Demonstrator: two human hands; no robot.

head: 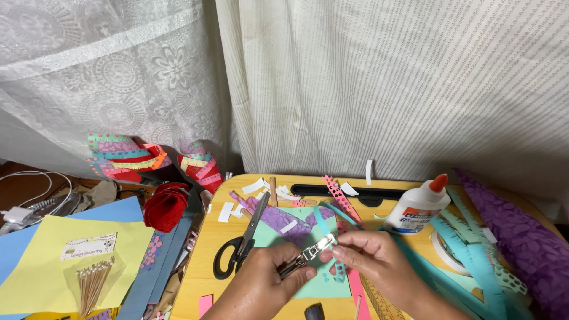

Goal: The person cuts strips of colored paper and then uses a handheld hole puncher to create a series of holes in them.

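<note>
The left hand [269, 275] clamps a metal hole punch [308, 255] while the right hand [364, 255] pinches its front end, steadying it; black-handled scissors [240, 243] lie just left on the bench [204, 261].

Your hands [332, 261] met low in the middle of the frame, hemmed in. Black-handled scissors [240, 243] lay just to their left, and the glue bottle [416, 210] stood to the upper right. Paper strips [474, 255] crowded the right side of the wooden table [198, 278]. Bare wood at the table's lower left offered you passage.
</note>
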